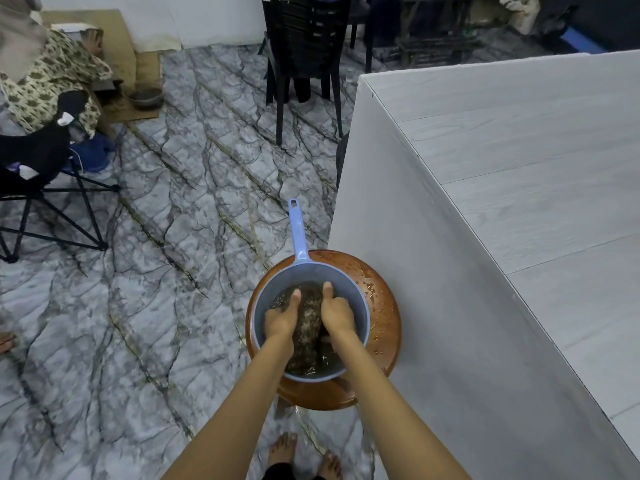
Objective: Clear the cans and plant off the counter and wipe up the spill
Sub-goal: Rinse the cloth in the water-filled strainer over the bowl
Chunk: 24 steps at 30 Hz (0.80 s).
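- Left hand (281,317) and right hand (337,315): both sit inside a blue plastic dipper (362,306), thumbs raised, fingers curled round a sodden cloth (308,323) pressed between them; each hand holds one side of the roll
- Cloth: a dark, mottled brown-grey wad, rolled into a thick upright lump and half sunk in murky water flecked with bits of debris
- Dipper: rests on a round wooden stool (386,327), its long handle pointing away; water droplets bead the stool top
- Counter (519,174): the pale grey wood-grain top just right of the stool shows no cans, plant or spill in its visible part
- Risk: hard squeezing may tip the light dipper or slop dirty water over its rim onto the stool and the marble-patterned floor (156,271)
- Risk: a poorly wrung cloth would likely drip across the counter and spread grit
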Each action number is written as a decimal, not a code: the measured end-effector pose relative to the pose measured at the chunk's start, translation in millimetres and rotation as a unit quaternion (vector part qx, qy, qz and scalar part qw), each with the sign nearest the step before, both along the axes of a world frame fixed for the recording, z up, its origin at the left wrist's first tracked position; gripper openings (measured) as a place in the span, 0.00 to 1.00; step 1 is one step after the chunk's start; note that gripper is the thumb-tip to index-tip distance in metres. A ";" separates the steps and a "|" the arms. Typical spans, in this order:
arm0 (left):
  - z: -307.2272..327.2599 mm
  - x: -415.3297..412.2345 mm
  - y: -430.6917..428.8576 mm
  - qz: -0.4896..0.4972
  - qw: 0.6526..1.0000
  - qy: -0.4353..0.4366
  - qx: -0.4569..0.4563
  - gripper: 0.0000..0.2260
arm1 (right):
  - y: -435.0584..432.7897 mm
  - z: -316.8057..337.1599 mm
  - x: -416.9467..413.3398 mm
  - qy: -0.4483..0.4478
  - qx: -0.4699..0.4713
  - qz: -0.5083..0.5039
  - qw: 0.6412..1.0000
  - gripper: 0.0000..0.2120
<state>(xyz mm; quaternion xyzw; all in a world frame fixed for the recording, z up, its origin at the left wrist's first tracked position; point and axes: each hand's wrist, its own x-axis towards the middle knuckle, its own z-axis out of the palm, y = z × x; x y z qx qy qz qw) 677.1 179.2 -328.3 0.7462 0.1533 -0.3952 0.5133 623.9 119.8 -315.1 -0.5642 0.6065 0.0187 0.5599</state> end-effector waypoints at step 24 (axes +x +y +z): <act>9.5 15.7 1.9 -0.103 0.994 0.043 -0.017 0.10 | 4.9 -1.3 -10.9 -0.047 0.021 0.030 0.998 0.28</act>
